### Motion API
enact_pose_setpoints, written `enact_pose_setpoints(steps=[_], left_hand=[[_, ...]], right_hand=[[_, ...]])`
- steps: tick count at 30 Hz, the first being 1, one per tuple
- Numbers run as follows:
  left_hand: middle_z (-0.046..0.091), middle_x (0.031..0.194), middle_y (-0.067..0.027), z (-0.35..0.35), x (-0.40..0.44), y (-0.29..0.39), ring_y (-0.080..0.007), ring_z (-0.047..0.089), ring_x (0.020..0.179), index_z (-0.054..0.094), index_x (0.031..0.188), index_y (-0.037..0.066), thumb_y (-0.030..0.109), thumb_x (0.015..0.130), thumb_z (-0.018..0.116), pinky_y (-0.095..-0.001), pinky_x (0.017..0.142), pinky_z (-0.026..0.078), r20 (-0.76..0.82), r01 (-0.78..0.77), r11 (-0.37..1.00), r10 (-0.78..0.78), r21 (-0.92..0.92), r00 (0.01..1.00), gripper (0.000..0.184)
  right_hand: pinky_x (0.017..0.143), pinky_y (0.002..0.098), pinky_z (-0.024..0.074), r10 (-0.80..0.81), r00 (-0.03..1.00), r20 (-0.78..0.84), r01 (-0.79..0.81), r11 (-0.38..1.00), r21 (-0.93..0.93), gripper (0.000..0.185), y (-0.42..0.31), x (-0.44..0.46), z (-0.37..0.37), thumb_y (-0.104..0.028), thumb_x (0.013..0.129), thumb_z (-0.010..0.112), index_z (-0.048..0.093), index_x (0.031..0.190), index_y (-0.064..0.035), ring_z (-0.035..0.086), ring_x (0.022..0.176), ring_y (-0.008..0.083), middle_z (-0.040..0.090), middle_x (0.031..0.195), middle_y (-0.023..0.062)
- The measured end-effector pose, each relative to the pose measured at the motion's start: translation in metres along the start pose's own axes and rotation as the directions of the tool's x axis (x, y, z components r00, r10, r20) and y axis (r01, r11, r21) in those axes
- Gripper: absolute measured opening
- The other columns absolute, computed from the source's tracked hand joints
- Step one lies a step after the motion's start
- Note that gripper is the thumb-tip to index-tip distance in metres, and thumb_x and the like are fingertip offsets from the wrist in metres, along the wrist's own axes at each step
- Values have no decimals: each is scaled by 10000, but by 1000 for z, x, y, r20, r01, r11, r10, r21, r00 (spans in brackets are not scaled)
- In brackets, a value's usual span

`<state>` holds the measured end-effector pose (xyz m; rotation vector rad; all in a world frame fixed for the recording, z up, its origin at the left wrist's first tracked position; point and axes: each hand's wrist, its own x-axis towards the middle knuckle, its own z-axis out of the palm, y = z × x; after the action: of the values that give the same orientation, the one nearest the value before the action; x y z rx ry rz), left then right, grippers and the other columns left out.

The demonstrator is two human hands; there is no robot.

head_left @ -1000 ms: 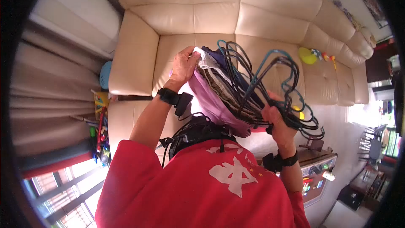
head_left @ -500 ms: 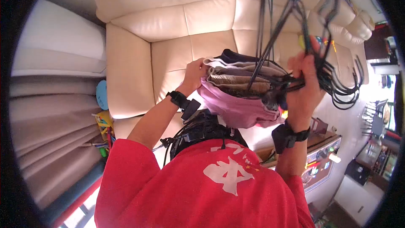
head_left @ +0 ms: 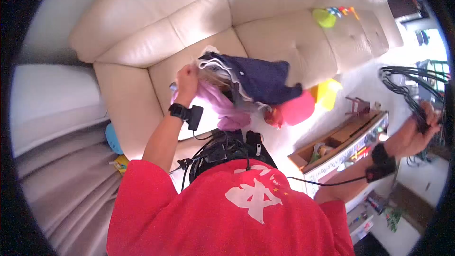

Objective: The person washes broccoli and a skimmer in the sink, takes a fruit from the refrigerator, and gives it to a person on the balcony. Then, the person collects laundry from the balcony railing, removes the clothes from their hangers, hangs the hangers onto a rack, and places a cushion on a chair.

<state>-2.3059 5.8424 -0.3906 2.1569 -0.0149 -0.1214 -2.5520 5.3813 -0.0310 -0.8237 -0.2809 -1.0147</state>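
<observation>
Swinging the bunch of black hangers (head_left: 406, 93) away from the clothes (head_left: 236, 77) since half a second ago, carrying it out to the far right edge of the frame, and also turning the view, bringing the sofa (head_left: 284, 33) round at a slant across the top. Gripping those hangers in the right hand (head_left: 417, 130), keeping the fingers curled closed around the bundle, but blurring too much there for a count. Holding the clothes in the left hand (head_left: 187, 86), left of centre, closing the fingers on one edge, though not showing clearly the number of layers caught. Keeping the clothes at the middle of the frame, before the sofa seat, spreading a dark blue garment (head_left: 270, 78) to the right and letting a pinkish-purple garment (head_left: 213, 100) hang below, close beside a red-pink thing (head_left: 297, 109) in the picture. Seemingly parting hangers from clothes at this step, judging by the wide gap between both hands. Calling next, on this reading, for a steady left hold against slipping folds, and for a free spot for the hangers, without tangling hooks or dragging cloth along.
</observation>
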Motion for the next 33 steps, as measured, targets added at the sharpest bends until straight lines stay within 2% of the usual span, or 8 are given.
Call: enact_pose_setpoints(steps=[8,13,15,18,24,29,32,33], left_hand=[[656,743,-181,65,-39,38,-230,609,665,656,854,-27,224,878,620,-404,625,459,189,148,982,-124,-118,974,255],[673,843,-208,94,-10,121,-314,658,762,654,957,-6,187,824,656,-412,704,502,482,531,565,-250,-632,840,234],[680,890,-205,146,43,82,-366,658,830,646,1013,17,221,740,706,-413,752,517,328,-216,804,449,-554,831,346],[702,916,-170,101,30,184,-331,671,893,674,940,14,253,762,710,-377,766,524,386,-589,806,527,55,757,300],[662,1015,-215,190,91,127,-363,647,944,552,1035,-74,403,532,847,-404,799,521,359,-343,868,210,359,909,753],[651,955,-244,246,31,110,-405,625,925,567,947,28,131,773,663,-469,717,495,677,-890,450,630,80,380,223],[612,839,-80,246,-122,209,-228,564,768,606,937,72,328,853,603,-361,681,445,800,183,983,-90,-25,593,269],[606,872,-64,257,-137,216,-206,552,787,605,955,71,320,895,557,-349,693,438,892,-127,974,223,-188,392,260]], right_hand=[[665,217,353,-69,984,-163,-165,-19,-986,302,-32,-135,-1,-170,987,519,606,1194,33,407,704,76,457,772,-15],[620,213,327,-168,723,-670,-591,351,-726,393,-85,-220,4,-154,932,598,558,1246,80,414,675,66,455,747,-33],[631,209,332,-216,693,-687,-657,204,-726,386,-122,-229,20,-159,937,591,563,1252,62,420,685,62,474,765,-27],[583,204,313,-346,619,-705,-695,175,-697,331,-151,-260,25,-108,937,571,569,1235,36,393,647,51,458,730,-43],[593,219,327,-485,530,-696,-706,202,-679,446,-201,-343,16,-74,936,550,441,1355,30,404,657,58,477,739,-31],[575,205,329,-519,311,-796,-795,317,-517,308,-255,-426,-2,-94,924,580,595,1197,47,408,619,58,463,714,-42],[559,206,334,-490,270,-829,-796,370,-479,276,-285,-491,-24,-78,907,589,620,1157,33,415,617,58,477,699,-48],[556,214,338,-475,270,-838,-814,352,-462,259,-298,-507,-43,-85,905,589,635,1138,21,415,617,60,478,695,-51]])
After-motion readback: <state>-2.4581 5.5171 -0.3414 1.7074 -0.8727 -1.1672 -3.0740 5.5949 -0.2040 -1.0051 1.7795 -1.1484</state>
